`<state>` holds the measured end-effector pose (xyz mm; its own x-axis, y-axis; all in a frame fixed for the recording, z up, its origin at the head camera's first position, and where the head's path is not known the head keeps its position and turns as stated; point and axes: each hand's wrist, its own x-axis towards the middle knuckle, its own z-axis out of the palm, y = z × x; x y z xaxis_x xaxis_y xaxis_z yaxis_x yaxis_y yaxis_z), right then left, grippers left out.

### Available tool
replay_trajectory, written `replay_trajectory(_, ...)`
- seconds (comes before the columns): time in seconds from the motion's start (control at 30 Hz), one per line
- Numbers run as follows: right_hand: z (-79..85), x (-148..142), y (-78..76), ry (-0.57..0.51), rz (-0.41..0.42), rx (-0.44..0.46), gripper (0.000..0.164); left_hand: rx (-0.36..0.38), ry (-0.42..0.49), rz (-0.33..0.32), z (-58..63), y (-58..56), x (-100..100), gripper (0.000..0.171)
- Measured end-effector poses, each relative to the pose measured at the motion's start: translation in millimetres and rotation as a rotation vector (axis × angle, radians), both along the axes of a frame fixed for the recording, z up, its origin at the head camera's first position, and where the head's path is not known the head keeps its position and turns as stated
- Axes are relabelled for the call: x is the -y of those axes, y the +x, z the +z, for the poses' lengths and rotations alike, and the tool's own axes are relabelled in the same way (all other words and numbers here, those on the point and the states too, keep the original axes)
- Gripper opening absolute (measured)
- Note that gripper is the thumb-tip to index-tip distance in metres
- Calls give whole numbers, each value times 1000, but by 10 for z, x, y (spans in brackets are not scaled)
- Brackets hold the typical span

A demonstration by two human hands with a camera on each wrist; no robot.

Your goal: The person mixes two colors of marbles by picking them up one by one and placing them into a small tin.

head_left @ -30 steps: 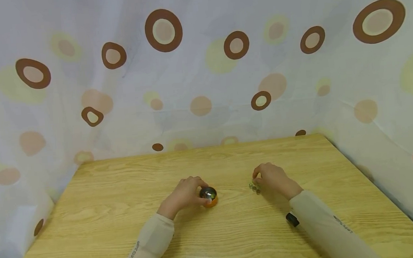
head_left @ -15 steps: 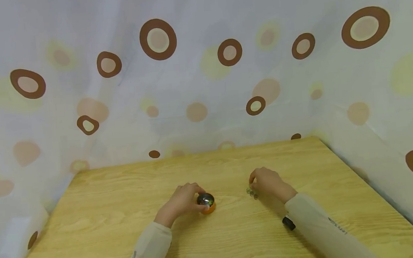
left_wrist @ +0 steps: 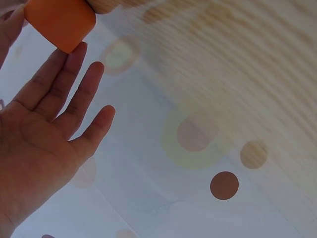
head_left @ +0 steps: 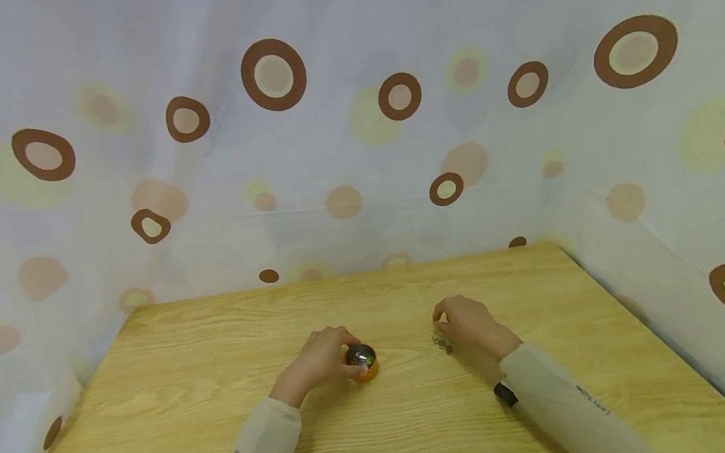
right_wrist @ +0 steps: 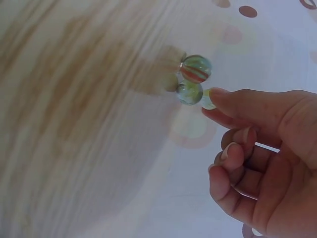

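Note:
My left hand (head_left: 321,361) holds a small round orange container (head_left: 368,374) on the table, thumb on the near side and fingers on the far side. The container's top looks dark and shiny in the head view; only its orange wall (left_wrist: 62,22) appears in the left wrist view. To the right, my right hand (head_left: 469,324) pinches a pale yellowish glass marble (right_wrist: 208,99) between thumb and index finger, the other fingers curled. Touching or very near it are a clear greenish marble (right_wrist: 189,92) and a marble with red and green stripes (right_wrist: 196,69).
The wooden table (head_left: 219,349) spreads around both hands. A patterned white curtain (head_left: 306,146) stands along its back and sides. A black band piece (head_left: 505,394) shows under the right sleeve (head_left: 557,395).
The head view has tilted slightly upward, so the table sits lower in it. My right fingertips have come down a little at the marbles. The left hand keeps its hold on the orange container.

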<state>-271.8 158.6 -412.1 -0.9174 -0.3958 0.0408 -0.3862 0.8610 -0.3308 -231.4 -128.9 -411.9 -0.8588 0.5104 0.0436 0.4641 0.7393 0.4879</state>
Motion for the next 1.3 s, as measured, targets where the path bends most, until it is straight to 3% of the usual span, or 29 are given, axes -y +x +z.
replay_trajectory(0.47,102,45,59,11,55,-97,16,8,2,-8,0,14,-14,43)
replay_trajectory(0.87,202,187,135,-16,66,-82,18,19,-3,-2,-3,20,-20,44)
replay_trajectory(1.3,199,408,160,-19,112,-73,18,20,0,5,-8,-18,-3,43)
